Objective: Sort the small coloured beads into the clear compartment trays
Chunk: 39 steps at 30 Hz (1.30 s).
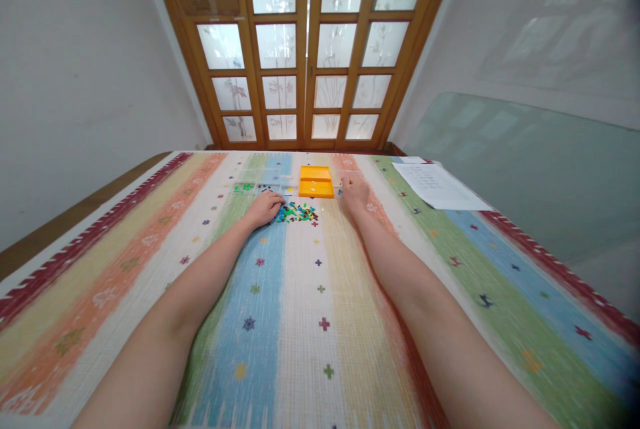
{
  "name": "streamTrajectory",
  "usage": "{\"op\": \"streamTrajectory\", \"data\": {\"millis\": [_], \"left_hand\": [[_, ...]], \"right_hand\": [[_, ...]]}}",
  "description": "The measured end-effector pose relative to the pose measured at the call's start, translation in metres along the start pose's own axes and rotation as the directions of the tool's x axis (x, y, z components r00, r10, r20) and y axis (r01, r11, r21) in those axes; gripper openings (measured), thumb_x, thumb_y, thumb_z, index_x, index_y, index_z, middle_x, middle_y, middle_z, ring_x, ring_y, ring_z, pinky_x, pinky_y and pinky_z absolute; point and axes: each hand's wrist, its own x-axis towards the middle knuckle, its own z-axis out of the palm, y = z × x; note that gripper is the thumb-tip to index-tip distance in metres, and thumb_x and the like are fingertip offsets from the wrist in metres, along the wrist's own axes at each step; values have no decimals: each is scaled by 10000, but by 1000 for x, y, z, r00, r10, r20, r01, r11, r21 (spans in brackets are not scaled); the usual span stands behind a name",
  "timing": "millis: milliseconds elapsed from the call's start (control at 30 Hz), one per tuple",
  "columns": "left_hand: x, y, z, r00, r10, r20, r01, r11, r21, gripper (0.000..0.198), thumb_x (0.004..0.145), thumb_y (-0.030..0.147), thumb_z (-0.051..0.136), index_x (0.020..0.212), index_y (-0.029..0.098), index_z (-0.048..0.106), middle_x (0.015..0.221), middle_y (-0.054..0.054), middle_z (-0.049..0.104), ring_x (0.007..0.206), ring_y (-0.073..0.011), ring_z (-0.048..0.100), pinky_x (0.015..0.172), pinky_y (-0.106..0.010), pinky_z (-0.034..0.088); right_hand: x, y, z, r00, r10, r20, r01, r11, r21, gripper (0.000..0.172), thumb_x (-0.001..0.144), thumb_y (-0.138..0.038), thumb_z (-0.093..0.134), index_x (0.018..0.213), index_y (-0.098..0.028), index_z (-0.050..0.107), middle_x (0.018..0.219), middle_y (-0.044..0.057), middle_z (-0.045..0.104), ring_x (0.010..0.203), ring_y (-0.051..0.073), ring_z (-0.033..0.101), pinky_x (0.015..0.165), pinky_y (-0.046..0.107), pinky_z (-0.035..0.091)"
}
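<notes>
A loose pile of tiny pieces [299, 213] in blue, green, yellow and dark red lies on the striped tablecloth. At its left edge is my left hand [265, 209], fingers curled together and touching the nearest pieces; whether they grip one is too small to tell. My right hand [355, 192] is closed in a pinch just right of the open orange box [316, 194], by a clear container with a few blue bits; what is in the fingertips is hidden. The orange box holds a few pale pieces. Green pieces [244, 187] and dark pieces [264, 187] sit in clear containers left of it.
Printed white sheets [433, 184] lie at the table's far right. The striped tablecloth [305, 349] covers the table. Beyond its far edge stand wooden glass-paned doors [307, 49], and a pale green glass panel [525, 169] leans at the right wall.
</notes>
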Motion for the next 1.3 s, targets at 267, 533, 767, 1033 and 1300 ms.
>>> {"op": "streamTrajectory", "data": {"millis": [267,533,767,1033,1300], "left_hand": [[3,-15,-3,925,-311,-217,230,915,-331,345,941,242,508,1111,215,807,1246,-73,765,1195,-229,671,1132,-408,478],[2,-44,-12,700,-694,-169,371,556,-744,419,841,367,569,1123,154,796,1006,-97,787,808,-181,689,754,-293,549],[-1,-54,-26,535,-825,-184,323,400,-858,395,783,380,636,1084,163,771,1010,-73,759,627,-104,596,612,-240,505],[-6,-69,-35,437,-882,-175,293,323,-900,402,776,296,602,1121,151,749,1033,-65,748,568,-78,554,558,-211,465],[-7,-63,-28,529,-778,-339,449,595,-666,391,827,278,558,1137,168,771,835,-36,719,658,-171,615,666,-278,498]], "right_hand": [[-1,2,1,999,-30,-17,30,999,44,441,1017,-322,369,904,-157,762,987,129,761,843,219,601,710,295,365],[-5,-4,-1,997,-68,36,65,995,77,402,998,-302,391,894,-163,754,976,125,762,843,225,599,718,297,377],[-9,-10,4,988,-116,103,107,990,90,411,1021,-336,398,875,-176,747,940,97,762,820,217,601,723,294,397],[-18,-26,7,954,-265,140,249,961,120,353,1007,-290,429,867,-170,729,984,119,748,909,232,621,826,319,435],[-30,-37,11,899,-392,196,366,917,157,338,1032,-292,450,882,-184,733,962,94,738,891,223,624,826,309,440]]}}
